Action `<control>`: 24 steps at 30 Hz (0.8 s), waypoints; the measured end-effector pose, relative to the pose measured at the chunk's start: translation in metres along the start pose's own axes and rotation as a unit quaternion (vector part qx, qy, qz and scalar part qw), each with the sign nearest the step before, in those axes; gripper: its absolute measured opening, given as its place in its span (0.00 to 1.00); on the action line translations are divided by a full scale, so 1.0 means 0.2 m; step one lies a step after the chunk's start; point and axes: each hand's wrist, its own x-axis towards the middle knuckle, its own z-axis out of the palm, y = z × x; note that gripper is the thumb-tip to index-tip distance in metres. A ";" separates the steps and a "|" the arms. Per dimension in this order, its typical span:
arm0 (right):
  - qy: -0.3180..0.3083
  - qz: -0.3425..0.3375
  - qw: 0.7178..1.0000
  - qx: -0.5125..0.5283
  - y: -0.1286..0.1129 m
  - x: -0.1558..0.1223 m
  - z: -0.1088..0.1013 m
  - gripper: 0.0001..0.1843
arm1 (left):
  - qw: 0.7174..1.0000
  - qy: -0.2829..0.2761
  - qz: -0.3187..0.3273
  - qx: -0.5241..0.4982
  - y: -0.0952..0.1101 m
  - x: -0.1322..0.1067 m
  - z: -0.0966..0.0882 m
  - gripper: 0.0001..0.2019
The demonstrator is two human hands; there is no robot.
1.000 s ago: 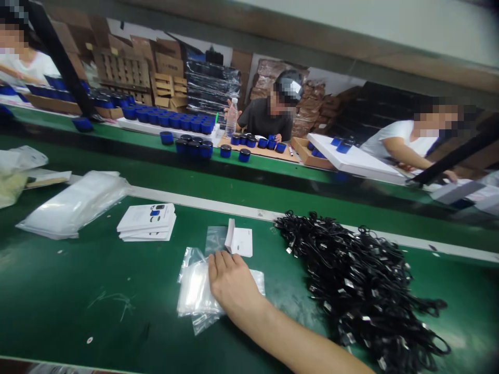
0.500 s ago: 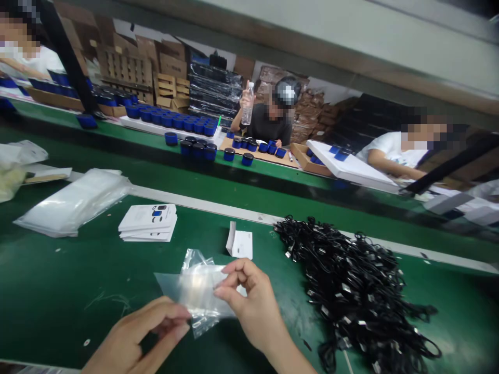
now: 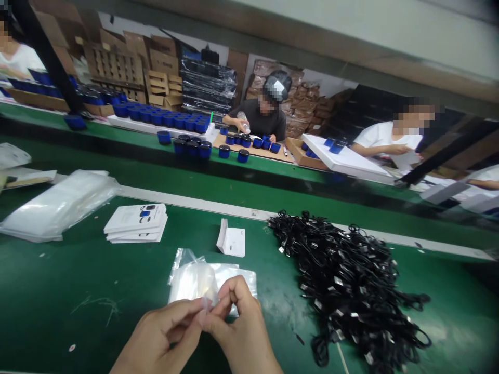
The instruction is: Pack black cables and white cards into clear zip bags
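Green counter (image 3: 58, 311), near side, entered from left to right as I read the feed.

Item 1: a pile of flat clear plastic bags (image 3: 58, 205), lying at the far left, just below the counter's pale rear strip.

Item 2: a slightly fanned stack of white printed cards (image 3: 136, 223), each bearing a small blue-and-black picture.

Item 3: left hand (image 3: 159, 337), at the lower edge of the view, fingers curled, thumb and forefinger pinched on the near edge of the bag.

Item 4: a clear plastic bag (image 3: 193, 283), lying crumpled on the counter, held up at one small fold where the two hands meet. I cannot tell whether anything is inside.

Item 5: right hand (image 3: 237, 327), fingers bent and pinching that same fold, its fingertips almost touching those of the left hand.

Item 6: a small fanned stack of white cards (image 3: 231, 241), just beyond the bag and apart from both hands.

Item 7: a large heap of tangled black cables (image 3: 346, 280), with small metal ends showing, to the right of the hands.

Beyond, on a second green counter (image 3: 265, 167): blue jars with dark lids (image 3: 224, 151); a seated person in a dark shirt (image 3: 261, 117), holding a plastic water bottle (image 3: 242, 120); further right, a person in a white shirt (image 3: 384, 137).
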 end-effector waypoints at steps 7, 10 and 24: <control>0.077 -0.203 0.955 -0.203 0.04 -0.04 0.01 0.13 | 1.000 -0.020 -0.021 -0.008 -0.04 0.07 -0.02 0.15; 0.111 -0.260 0.921 -0.268 0.07 -0.05 0.01 0.08 | 1.000 0.014 -0.016 -0.019 -0.07 0.09 0.01 0.12; 0.115 -0.211 0.936 -0.257 0.05 -0.07 -0.02 0.03 | 0.980 -0.079 0.103 0.154 -0.07 0.08 0.05 0.17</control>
